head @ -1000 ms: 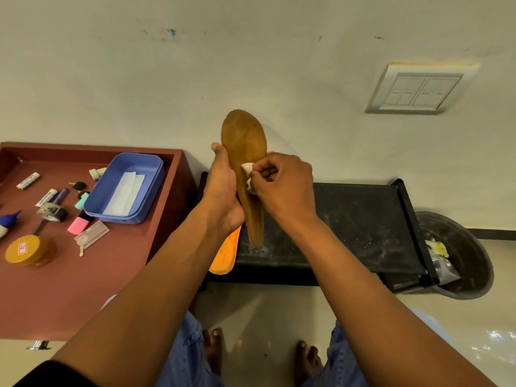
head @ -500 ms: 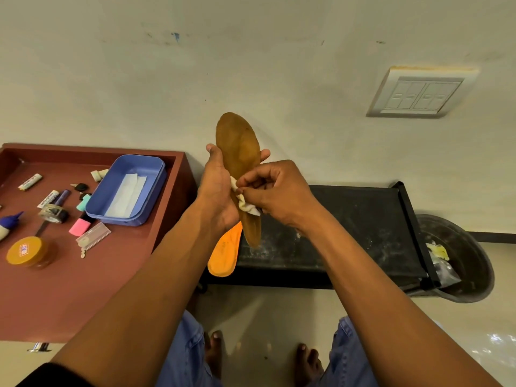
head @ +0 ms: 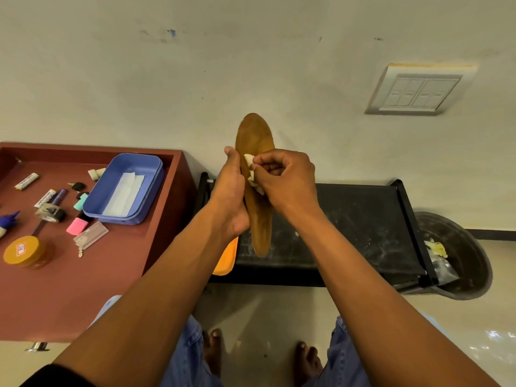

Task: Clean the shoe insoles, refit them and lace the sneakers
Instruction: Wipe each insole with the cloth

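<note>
Wiping down a brown insole, held up in front of the wall

Left hand grips the brown insole upright above the black worktop; right hand pinches a small cloth wad against it. Orange insole pokes out at the worktop's front-left corner.

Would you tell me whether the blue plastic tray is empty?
Not empty: a folded white paper sheet lies flat inside the blue plastic tray.
</note>
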